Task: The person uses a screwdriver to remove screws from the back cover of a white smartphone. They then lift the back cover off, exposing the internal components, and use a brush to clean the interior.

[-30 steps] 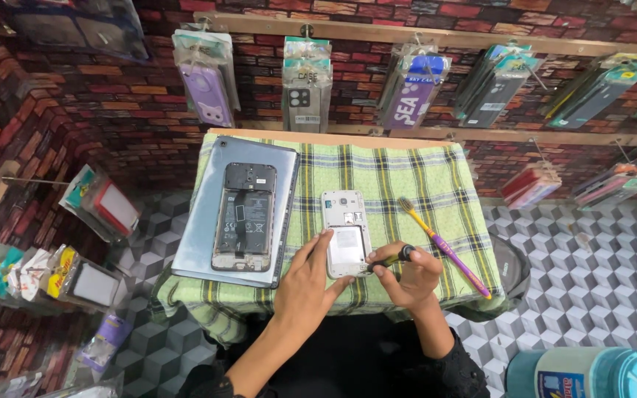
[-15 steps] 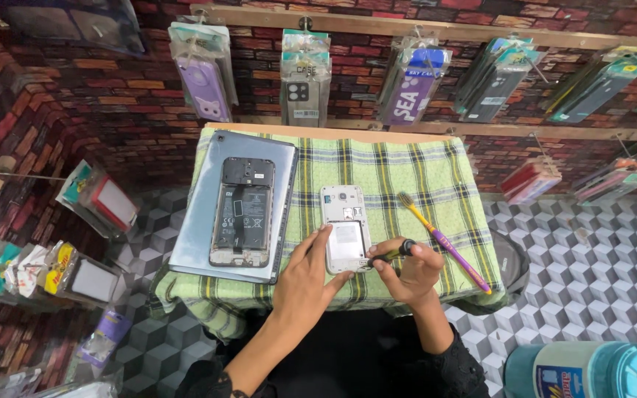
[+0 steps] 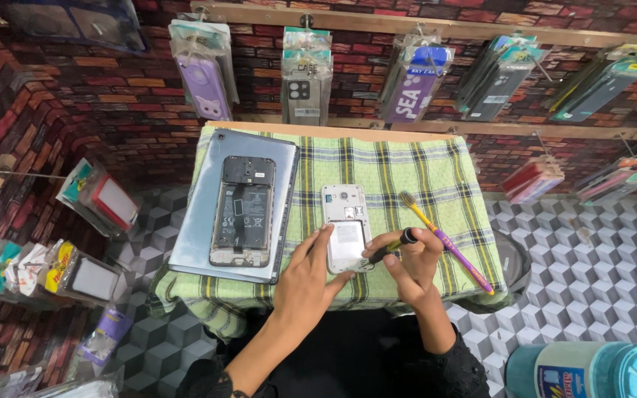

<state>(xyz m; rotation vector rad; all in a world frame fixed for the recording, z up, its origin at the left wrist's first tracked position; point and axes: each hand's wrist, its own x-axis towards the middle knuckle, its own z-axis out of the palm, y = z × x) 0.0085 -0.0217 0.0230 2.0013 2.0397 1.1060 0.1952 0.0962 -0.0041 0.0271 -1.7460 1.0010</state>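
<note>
Comparing against the earlier views, nothing has shifted: your left hand [image 3: 305, 276] stays planted on the white phone [image 3: 346, 228], and your right hand [image 3: 407, 262] keeps the screwdriver [image 3: 391, 245] at the phone's lower right edge.

Your left fingers are spread, their tips pressing the phone's lower left corner and side. Your right fingers are pinched around the screwdriver's dark handle, its tip aimed left toward the phone.

The white phone lies back-open near the middle of the desk [image 3: 407, 166], on the green checked cloth [image 3: 414, 184]. Its long axis runs away from you, camera end at the far side, lower end towards your body.

Left of it, just apart, a larger dark phone [image 3: 243, 210] with its back removed rests on a grey tablet [image 3: 283, 184], which overhangs the desk's left edge. To the right, a yellow and purple toothbrush [image 3: 447, 243] lies diagonally, bristles at the far end, close to your right hand. Open cloth remains beyond the white phone and toward the far right corner. Packaged phone cases [image 3: 307, 85] hang on the brick wall behind.
</note>
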